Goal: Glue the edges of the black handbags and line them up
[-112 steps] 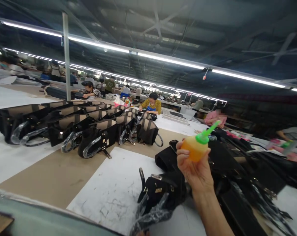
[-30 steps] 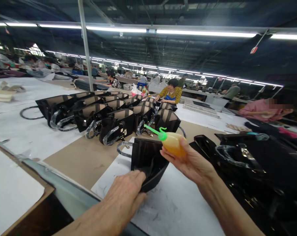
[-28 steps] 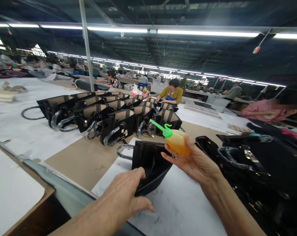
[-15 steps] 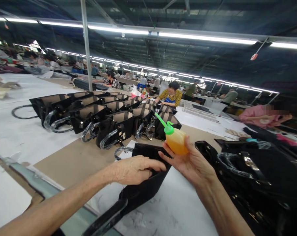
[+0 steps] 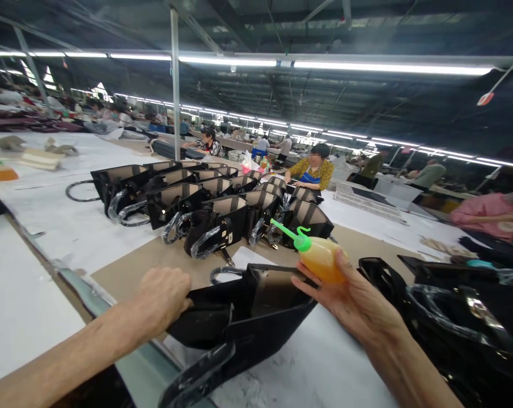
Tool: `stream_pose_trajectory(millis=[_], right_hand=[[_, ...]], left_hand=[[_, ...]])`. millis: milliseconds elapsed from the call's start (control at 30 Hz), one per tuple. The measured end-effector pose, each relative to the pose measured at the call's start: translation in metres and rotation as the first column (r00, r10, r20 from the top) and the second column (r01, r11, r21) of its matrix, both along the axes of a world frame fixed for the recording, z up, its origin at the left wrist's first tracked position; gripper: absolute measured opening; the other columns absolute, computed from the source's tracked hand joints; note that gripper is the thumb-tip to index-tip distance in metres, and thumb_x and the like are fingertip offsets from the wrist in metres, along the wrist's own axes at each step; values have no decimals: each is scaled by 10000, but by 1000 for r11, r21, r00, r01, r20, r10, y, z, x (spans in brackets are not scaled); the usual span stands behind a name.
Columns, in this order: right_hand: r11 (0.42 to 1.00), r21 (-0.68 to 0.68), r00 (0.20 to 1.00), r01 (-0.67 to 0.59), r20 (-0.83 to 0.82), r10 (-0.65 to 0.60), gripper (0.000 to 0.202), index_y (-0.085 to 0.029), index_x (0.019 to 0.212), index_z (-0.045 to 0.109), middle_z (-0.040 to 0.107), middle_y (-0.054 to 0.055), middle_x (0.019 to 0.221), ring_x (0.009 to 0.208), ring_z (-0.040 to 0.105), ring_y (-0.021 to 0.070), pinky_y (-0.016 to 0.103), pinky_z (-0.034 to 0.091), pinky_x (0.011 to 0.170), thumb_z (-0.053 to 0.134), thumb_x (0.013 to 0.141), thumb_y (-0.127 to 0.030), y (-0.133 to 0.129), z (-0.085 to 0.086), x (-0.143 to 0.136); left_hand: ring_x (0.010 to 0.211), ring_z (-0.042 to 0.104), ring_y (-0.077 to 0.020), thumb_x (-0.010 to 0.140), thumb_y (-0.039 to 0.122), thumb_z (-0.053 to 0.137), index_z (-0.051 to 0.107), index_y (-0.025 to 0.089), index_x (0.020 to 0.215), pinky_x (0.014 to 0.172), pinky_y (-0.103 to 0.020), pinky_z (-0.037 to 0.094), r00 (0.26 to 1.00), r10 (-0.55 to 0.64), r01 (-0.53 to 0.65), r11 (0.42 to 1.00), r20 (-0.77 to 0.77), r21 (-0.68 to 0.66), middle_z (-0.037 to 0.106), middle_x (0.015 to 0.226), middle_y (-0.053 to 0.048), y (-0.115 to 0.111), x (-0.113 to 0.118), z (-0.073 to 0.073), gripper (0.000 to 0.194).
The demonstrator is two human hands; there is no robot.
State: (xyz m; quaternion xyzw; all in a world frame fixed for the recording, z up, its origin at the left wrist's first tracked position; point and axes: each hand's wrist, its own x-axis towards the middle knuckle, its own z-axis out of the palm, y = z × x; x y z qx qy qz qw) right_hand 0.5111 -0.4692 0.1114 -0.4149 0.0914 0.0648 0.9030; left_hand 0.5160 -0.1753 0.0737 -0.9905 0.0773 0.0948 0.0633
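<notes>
A black handbag (image 5: 265, 334) stands in front of me with its mouth spread, showing a beige lining. My left hand (image 5: 165, 297) is closed on the left edge of the bag, its fingertips hidden behind the black material. In my right hand (image 5: 345, 294) I hold a squeeze bottle (image 5: 322, 258) with amber liquid and a green nozzle that points up and left. The fingers of that hand are close to the bag's right rim; whether they touch it I cannot tell. One plastic-wrapped handle (image 5: 196, 374) hangs on the near side of the bag.
Several black handbags (image 5: 217, 218) with wrapped handles stand in rows beyond. More black bags (image 5: 460, 306) lie at the right. Another amber bottle (image 5: 3, 173) is at the far left. A co-worker in yellow (image 5: 324, 170) sits across the table, near a metal post (image 5: 175, 85).
My left hand has moved left from inside the bag to its left edge, and the bag's mouth has opened wider. The right hand still holds the bottle. The view has turned left.
</notes>
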Motion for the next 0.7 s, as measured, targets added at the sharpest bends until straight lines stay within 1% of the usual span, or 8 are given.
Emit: stream_pose_trajectory(millis=[67,133,267,333,400,500,600,700], right_hand=[[1000,2,1000,-12,-11,12,498,-176,1123,567,614,135,1095,1100,496,368,619,384,892,761,696,-341,2,1,-3],[1000,-4,1000,-26,-7,26,485,-181,1107,577,618,129,1095,1106,490,373,620,377,896,768,689,-336,3,1,-6],[999,-2,999,-50,8,50,394,-204,1052,604,640,108,1060,1093,510,345,603,365,909,749,713,-345,2,0,-8],[999,13,998,-53,20,53,352,-209,1022,611,655,91,1022,1062,536,319,586,366,912,740,725,-349,2,-1,-8],[999,26,999,-43,34,42,347,-202,1002,611,666,76,988,1024,559,297,566,373,910,742,721,-358,2,-2,-8],[999,32,998,-15,53,14,397,-183,980,604,673,73,949,968,582,278,541,394,889,764,684,-393,4,-5,-10],[1000,27,998,8,66,-10,454,-179,971,592,675,71,920,888,606,258,524,414,857,781,643,-429,5,-9,-10],[1000,23,997,10,79,-12,505,-177,995,574,668,72,917,836,614,237,501,426,834,786,624,-445,4,-12,-8]], left_hand=[[806,623,-338,718,320,493,675,127,741,649,-397,459,996,85,-85,990,-1,-116,669,820,-179,11,9,-11,266],[845,612,-291,697,297,501,638,133,939,687,-360,459,991,132,-135,926,-32,-352,662,872,-133,13,14,-11,322],[713,582,-163,737,235,418,398,168,1234,675,-284,455,969,241,-117,633,52,-765,603,956,-49,-17,-2,15,502],[743,577,-162,781,289,392,390,201,1208,719,-297,453,936,299,-21,573,185,-819,568,1001,-48,-44,-16,24,436],[899,574,-195,773,339,430,397,187,1169,806,-317,436,950,234,40,565,207,-824,548,1062,-73,-70,-23,21,426],[1056,526,-260,702,419,518,440,136,1058,882,-350,402,996,87,-43,615,13,-788,549,1093,-132,-93,-9,-7,462],[932,585,-289,719,534,462,457,135,927,779,-364,437,984,94,-173,697,-151,-696,608,948,-150,-100,23,-39,450],[913,600,-328,694,626,451,437,113,968,739,-381,448,985,118,-171,751,-125,-638,619,937,-188,-104,48,-58,582]])
